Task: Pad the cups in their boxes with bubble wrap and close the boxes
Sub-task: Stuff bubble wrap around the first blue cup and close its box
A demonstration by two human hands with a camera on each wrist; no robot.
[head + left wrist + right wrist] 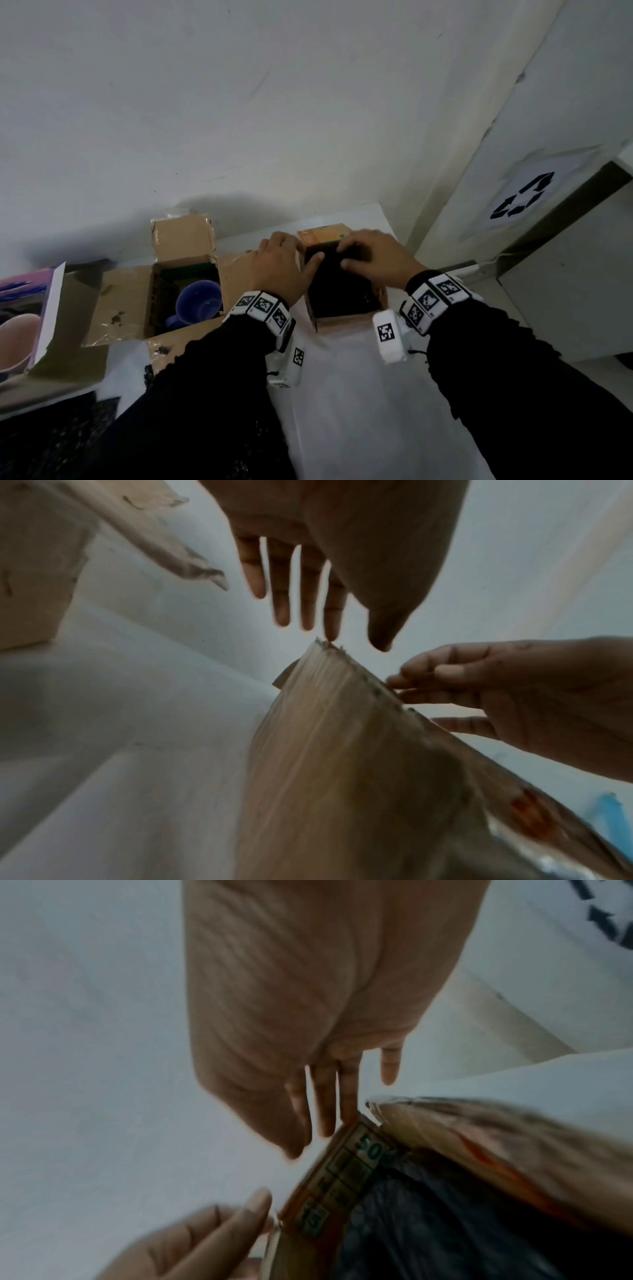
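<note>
On the left an open cardboard box holds a blue cup. Beside it the left hand, fingers straight, presses black bubble wrap into the orange box on the white table. The right hand, fingers loosely bent, touches the far flap, gripping nothing.

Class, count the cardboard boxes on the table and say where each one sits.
3. The small box under both hands, the open box holding the blue cup, and one box at far left. Others may be out of view.
</note>
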